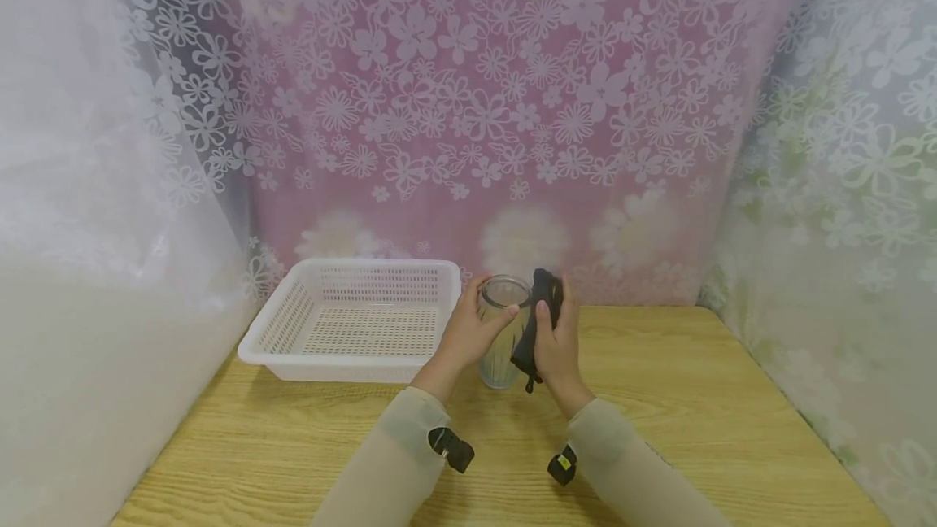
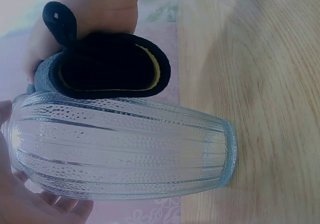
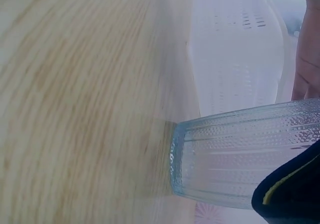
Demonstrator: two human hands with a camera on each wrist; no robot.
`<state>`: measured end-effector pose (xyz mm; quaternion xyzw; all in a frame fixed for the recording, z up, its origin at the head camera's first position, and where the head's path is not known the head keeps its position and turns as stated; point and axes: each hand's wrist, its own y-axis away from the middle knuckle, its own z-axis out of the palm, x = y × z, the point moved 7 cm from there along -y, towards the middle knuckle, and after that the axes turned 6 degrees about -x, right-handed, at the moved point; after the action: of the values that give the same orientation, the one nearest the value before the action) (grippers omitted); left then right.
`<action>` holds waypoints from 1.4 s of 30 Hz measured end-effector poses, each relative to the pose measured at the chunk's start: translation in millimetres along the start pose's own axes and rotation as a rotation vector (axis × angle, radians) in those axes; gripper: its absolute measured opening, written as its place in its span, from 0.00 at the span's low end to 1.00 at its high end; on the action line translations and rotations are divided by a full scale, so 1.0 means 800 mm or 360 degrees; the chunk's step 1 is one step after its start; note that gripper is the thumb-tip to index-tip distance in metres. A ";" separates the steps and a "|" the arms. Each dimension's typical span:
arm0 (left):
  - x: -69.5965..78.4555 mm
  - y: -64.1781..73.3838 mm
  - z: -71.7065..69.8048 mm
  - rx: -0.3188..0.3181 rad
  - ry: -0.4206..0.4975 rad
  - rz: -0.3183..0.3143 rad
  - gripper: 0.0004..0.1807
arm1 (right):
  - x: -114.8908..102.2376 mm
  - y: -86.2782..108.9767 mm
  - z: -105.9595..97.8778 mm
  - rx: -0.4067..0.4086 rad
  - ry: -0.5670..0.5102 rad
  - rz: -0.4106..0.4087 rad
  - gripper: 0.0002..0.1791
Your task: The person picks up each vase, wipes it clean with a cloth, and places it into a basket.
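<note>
A clear glass vase (image 1: 499, 366) with vertical ribs and a dimpled surface stands upright on the table. My left hand (image 1: 468, 330) grips it near the rim, thumb on the near side. To its right, my right hand (image 1: 560, 352) holds a black folded cloth (image 1: 529, 346) against the vase's side. Seen end-on in the left wrist view, the cloth (image 2: 164, 71) forms a flattened tube with a yellow inner edge and a small black loop (image 2: 60, 24). In the right wrist view the vase's base (image 3: 177, 159) meets the wooden surface, and the cloth overlaps its upper part.
A white perforated plastic basket (image 1: 344, 371) sits on the wooden table (image 1: 659, 429), left of the vase. Behind the table hangs a pink flowered curtain (image 1: 454, 137), and pale translucent sheets (image 1: 842, 267) close in both sides. Each sleeve carries a small black wrist camera (image 1: 459, 454).
</note>
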<state>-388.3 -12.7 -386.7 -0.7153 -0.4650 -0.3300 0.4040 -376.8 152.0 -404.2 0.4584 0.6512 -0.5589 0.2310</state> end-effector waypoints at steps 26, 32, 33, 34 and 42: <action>0.001 0.002 0.000 0.0001 -0.0017 -0.0042 0.41 | 0.060 0.014 0.017 -0.0076 -0.0430 0.0729 0.35; 0.000 0.002 0.001 -0.0004 -0.0002 -0.0032 0.40 | 0.074 0.020 0.025 -0.0138 -0.0618 0.0859 0.36; 0.000 0.002 0.001 -0.0003 -0.0003 -0.0031 0.39 | 0.077 0.021 0.026 -0.0146 -0.0644 0.0897 0.36; 0.000 0.002 0.001 -0.0002 -0.0004 -0.0032 0.39 | 0.079 0.022 0.028 -0.0154 -0.0659 0.0918 0.35; -0.001 0.001 0.001 -0.0017 0.0004 -0.0034 0.41 | 0.091 0.027 0.032 -0.0171 -0.0691 0.1075 0.34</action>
<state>-387.7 -12.2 -388.1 -0.7120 -0.4703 -0.3378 0.3972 -397.9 152.0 -481.6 0.5053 0.4283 -0.5004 0.5574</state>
